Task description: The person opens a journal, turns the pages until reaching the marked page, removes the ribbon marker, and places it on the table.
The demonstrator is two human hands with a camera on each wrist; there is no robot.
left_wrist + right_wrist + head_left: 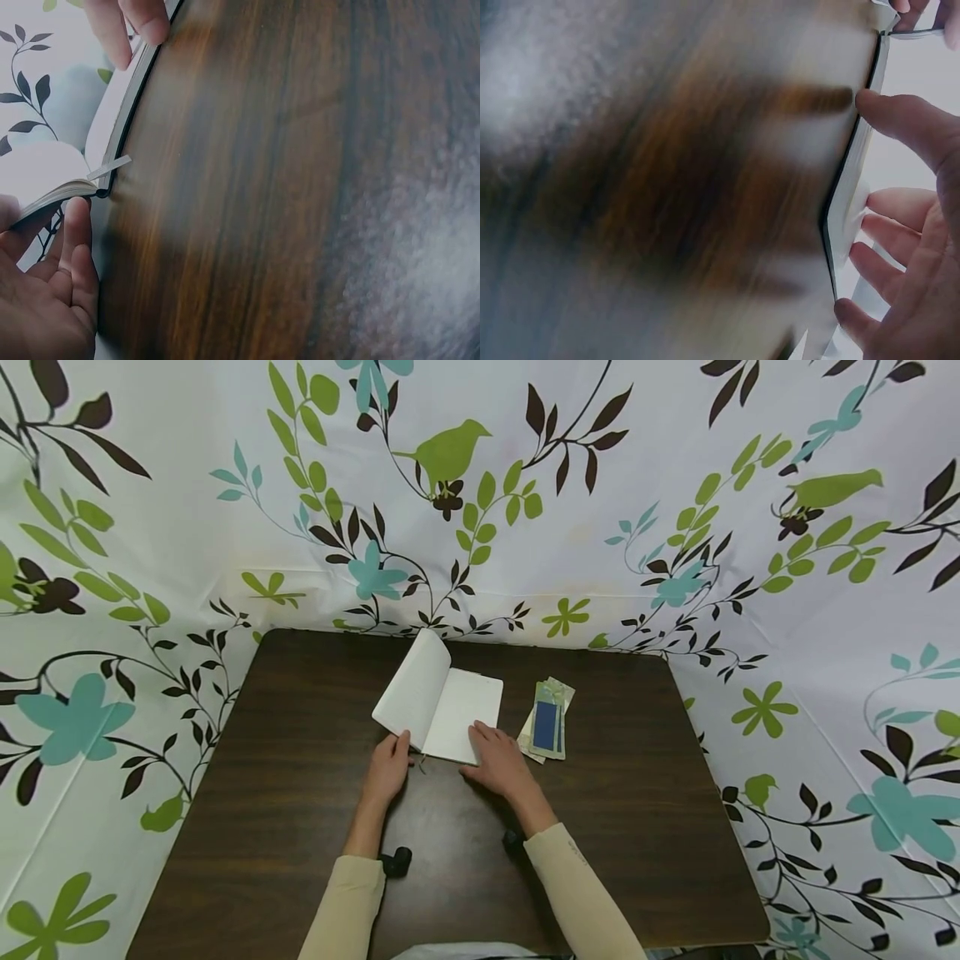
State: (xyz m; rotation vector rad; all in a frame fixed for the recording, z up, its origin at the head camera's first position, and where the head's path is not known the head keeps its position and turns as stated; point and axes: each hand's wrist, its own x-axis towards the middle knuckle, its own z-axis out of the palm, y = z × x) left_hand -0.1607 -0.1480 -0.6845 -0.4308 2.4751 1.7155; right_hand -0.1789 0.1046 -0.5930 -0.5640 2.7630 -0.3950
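An open notebook with blank white pages lies near the middle of the table, its left side tilted up off the surface. My left hand holds that raised side by its lower edge. In the left wrist view, the thumb is on the page side and the fingers are underneath the dark cover. A thin ribbon bookmark sticks out at the spine. My right hand rests at the lower right corner of the right page. In the right wrist view its fingers spread along the notebook's edge, with the thumb touching the lower edge.
Right of the notebook lies a small stack of greenish papers with a dark blue rectangle on top. The dark wooden table meets a patterned cloth at its back edge.
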